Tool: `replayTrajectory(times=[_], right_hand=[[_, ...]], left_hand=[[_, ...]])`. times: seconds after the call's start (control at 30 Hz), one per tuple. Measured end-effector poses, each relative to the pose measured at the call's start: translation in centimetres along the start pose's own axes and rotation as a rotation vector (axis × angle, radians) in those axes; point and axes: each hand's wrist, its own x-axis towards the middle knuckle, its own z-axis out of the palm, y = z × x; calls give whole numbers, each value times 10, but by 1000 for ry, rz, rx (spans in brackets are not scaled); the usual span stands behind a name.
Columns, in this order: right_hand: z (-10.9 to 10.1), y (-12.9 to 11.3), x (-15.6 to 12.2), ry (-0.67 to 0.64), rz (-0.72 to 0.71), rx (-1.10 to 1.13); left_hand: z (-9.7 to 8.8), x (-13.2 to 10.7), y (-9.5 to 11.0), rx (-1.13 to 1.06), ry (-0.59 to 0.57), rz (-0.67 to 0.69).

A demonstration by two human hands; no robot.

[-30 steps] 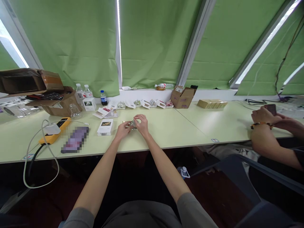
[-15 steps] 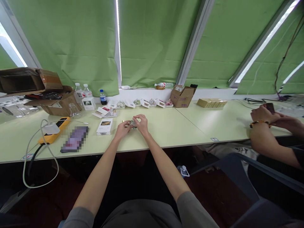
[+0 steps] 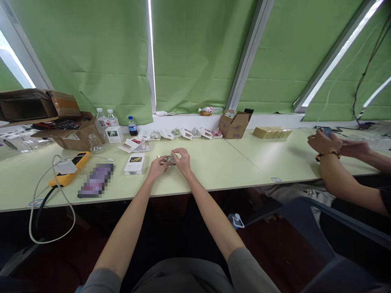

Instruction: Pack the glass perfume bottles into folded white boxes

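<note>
Both hands sit close together above the desk [image 3: 232,162], the left hand [image 3: 158,167] and right hand [image 3: 183,159] curled inward, their fingers [image 3: 178,153] closed around a small clear glass piece [image 3: 171,160] held between them, though it's hard to make out its exact shape from here. A white printed box [image 3: 133,163] lies just left of them. Well off to the right, a co-worker's hands [image 3: 320,142] hold a phone [image 3: 326,131].

Green curtains [image 3: 195,57]; pale yellow-green surface [image 3: 232,162]; yellow-and-black power strip [image 3: 69,173]; brown cardboard box [image 3: 234,125]; grey sleeve [image 3: 241,270].
</note>
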Motion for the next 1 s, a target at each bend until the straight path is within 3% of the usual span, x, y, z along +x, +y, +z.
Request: replayTrajectory(times=[1.0], right_hand=[[-1, -5, 1, -39, 98, -4]], left_hand=[[-1, 0, -1, 25, 14, -7]])
